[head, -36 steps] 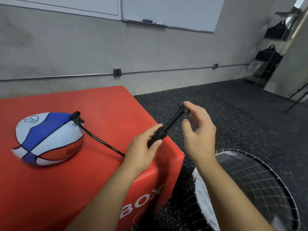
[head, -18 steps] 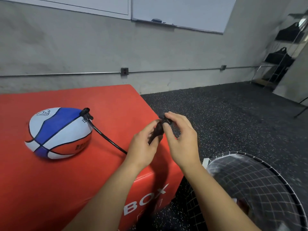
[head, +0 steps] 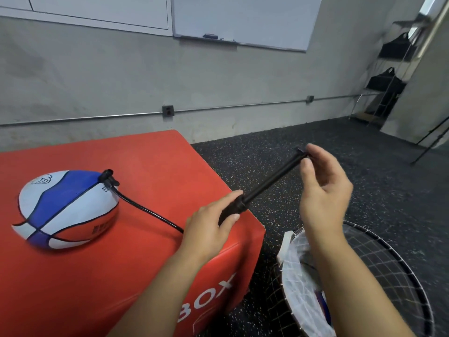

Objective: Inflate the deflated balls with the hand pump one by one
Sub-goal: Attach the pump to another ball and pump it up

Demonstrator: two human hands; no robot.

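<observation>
Gripping the black barrel of the slim hand pump (head: 233,207), the left hand (head: 206,229) is curling its fingers (head: 227,217) and thumb around it just off the near corner of the red padded box (head: 150,166) that is serving as the bench. The right hand (head: 323,190) is pinching the small T-handle (head: 301,153) at the end of the extended plunger rod (head: 272,180), fingertips together on it, the remaining fingers loosely curled. A black hose (head: 145,210) is running from the pump across the box top to a valve fitting (head: 108,177) seated in the soft, flattened white, blue and orange ball (head: 65,210), which is lying on the box, well to the left of the pump.

Several things are looking risky. The pinch on the handle is light, so a hard push could be slipping the handle out of the fingertips. The rod is fully drawn and thin, so pressing off-axis could be bending or jamming it. The ball is lying unheld, so any tug on the hose from the pumping hands could be dragging it or pulling the needle out of the valve, letting air escape. The pump is also hanging beyond the box edge, above the black mesh hamper (head: 388,259) on the floor to the right of the box; a lost grip would likely be dropping it there.
</observation>
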